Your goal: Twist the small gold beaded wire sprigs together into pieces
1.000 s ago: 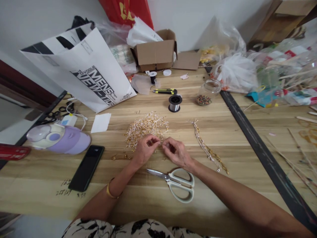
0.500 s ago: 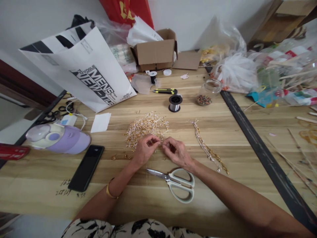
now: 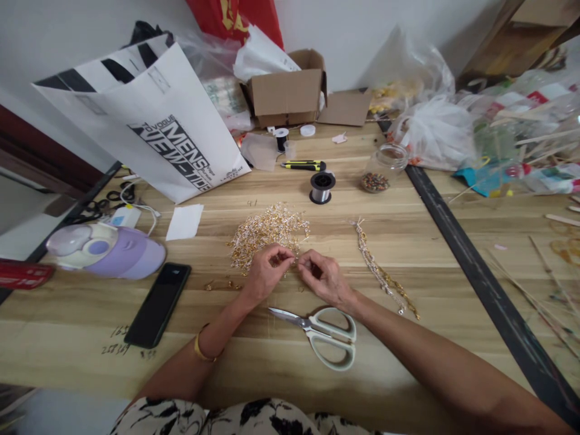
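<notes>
My left hand [image 3: 267, 270] is closed in a pinch at the near edge of a heap of small gold and clear beads or charms [image 3: 265, 232]. Facing it, my right hand [image 3: 327, 278] pinches too, its fingertips a small gap away from the left ones. What sits between the fingertips is too small to name. Just below my hands lie scissors [image 3: 312, 332] with pale handles, blades pointing left. To the right, gold and silver chains [image 3: 380, 272] are stretched out on the wooden table [image 3: 217, 368].
A wire spool [image 3: 321, 188], a yellow-black utility knife [image 3: 303, 165] and a glass jar of beads [image 3: 383, 169] stand behind the heap. At left are a phone [image 3: 158, 305], a purple bottle [image 3: 122, 251] and a white paper bag [image 3: 167, 127]. A cardboard box [image 3: 287, 96] is at the back.
Both hands stay pinched in nearly the same place beside the heap. The view has shifted very slightly; nothing on the table has visibly moved.
</notes>
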Motion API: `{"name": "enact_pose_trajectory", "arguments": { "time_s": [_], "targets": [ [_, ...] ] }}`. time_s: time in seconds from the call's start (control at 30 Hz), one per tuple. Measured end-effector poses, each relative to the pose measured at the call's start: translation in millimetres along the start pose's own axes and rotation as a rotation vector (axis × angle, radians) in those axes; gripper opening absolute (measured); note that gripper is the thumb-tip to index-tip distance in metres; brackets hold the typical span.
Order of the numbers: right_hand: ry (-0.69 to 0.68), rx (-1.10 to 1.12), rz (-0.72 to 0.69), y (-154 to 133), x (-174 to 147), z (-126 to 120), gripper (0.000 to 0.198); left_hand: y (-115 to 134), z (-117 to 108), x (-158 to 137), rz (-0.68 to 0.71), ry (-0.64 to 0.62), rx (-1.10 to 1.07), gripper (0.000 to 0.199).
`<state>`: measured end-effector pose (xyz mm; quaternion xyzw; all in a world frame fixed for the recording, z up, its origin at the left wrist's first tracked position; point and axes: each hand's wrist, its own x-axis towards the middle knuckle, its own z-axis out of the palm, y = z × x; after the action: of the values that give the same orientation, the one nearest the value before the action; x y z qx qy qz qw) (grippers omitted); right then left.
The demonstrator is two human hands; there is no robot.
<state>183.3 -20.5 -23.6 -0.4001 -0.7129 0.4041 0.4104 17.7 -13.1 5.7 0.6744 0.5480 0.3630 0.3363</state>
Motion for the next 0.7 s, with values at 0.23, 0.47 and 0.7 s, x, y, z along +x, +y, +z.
{"name": "enact_pose_trajectory", "arguments": {
  "time_s": [0.23, 0.47, 0.7],
  "targets": [
    [-0.012, 0.003, 0.017, -1.4, 0.4, -0.6, 0.004, -0.1, -0.8, 0.1, 0.014, 0.005, 0.0, 0.006],
    [-0.012, 0.002, 0.016, -1.5, 1.4, -0.9, 0.005, 0.3, -0.7, -1.0, 0.046, -0.007, -0.002, 0.006],
    [-0.009, 0.01, 0.027, -2.9, 1.4, -1.0, 0.005, -1.7, 0.2, -1.3, 0.059, -0.004, -0.007, 0.005]
  ]
}}
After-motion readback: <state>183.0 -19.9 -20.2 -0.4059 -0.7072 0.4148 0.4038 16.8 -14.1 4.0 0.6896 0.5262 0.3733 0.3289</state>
